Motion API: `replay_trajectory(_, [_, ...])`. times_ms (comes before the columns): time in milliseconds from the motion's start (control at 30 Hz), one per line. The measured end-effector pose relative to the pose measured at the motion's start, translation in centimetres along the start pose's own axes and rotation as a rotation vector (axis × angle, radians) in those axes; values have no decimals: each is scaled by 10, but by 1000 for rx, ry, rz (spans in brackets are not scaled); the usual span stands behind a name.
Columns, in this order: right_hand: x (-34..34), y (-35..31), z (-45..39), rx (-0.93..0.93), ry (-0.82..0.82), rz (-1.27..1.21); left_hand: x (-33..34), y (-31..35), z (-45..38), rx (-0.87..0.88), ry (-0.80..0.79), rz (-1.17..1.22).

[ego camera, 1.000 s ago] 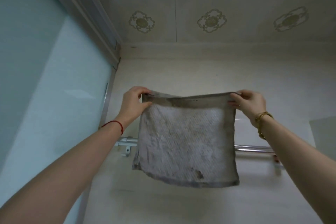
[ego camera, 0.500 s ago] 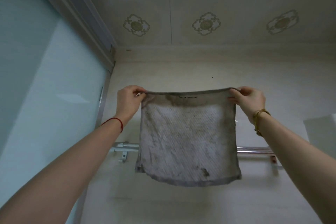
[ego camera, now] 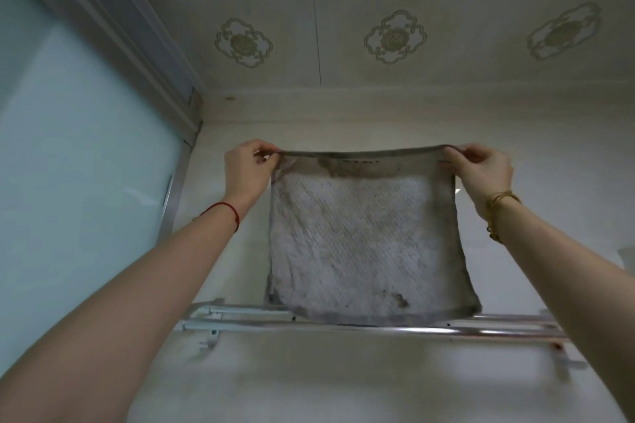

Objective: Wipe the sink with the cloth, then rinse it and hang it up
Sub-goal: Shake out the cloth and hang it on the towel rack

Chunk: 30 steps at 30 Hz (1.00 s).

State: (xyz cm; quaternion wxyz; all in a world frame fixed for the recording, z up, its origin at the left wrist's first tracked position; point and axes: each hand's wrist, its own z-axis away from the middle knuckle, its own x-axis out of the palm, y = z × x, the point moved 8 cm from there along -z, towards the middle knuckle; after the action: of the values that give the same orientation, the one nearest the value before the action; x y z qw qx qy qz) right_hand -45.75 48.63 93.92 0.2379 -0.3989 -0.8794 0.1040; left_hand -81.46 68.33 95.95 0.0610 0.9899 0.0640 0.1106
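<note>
Left hand (ego camera: 245, 168): raised above the towel rail (ego camera: 360, 328), the cloth's upper left corner pinched between thumb and fingers.
Cloth (ego camera: 367, 244): held spread flat by both top corners, grey and stained, its lower edge seen just above the rail.
Right hand (ego camera: 484, 172): raised level with the left, the upper right corner pinched.
Around: frosted glass panel (ego camera: 79, 165) left of the rail.
Hidden: the rail's middle is covered by the cloth.
</note>
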Motion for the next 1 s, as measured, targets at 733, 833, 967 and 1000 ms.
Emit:
replay_trajectory(733, [-58, 7, 166, 82, -144, -169, -103, 37, 169, -170, 56, 72])
replay_trajectory(833, [-74, 4, 213, 73, -178, -149, -122, 46, 210, -219, 69, 92])
replay_trajectory(967, [-91, 16, 269, 170, -264, -162, -135, 38, 270, -283, 60, 110])
replay_trajectory(1000, [-93, 24, 278, 222, -271, -208, -134, 33, 283, -291, 48, 99])
